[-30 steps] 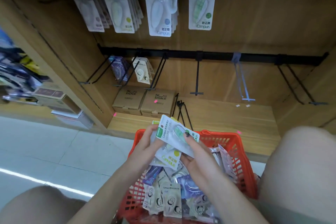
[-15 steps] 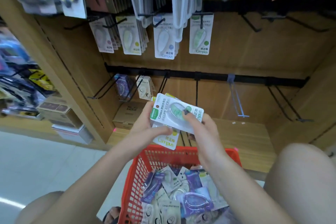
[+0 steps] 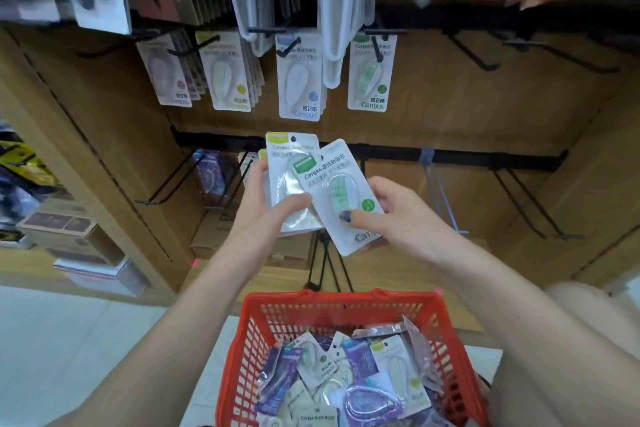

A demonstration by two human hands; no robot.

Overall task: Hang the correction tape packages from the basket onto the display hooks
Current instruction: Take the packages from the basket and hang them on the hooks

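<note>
Two hands are up in front of you in the head view, each holding correction tape packages. Your left hand (image 3: 258,210) grips a small stack of packages (image 3: 287,184), thumb pressed across the front card, fingers curled behind. Your right hand (image 3: 398,215) pinches a single green-labelled package (image 3: 341,196), thumb on its face, tilted and overlapping the stack's right edge. Above both hands, the upper row of display hooks (image 3: 292,45) already carries similar packages. Behind and to the right of your right hand, the lower hooks (image 3: 533,208) stand bare. Below your wrists, the red basket (image 3: 346,305) holds more packages, loosely heaped.
</note>
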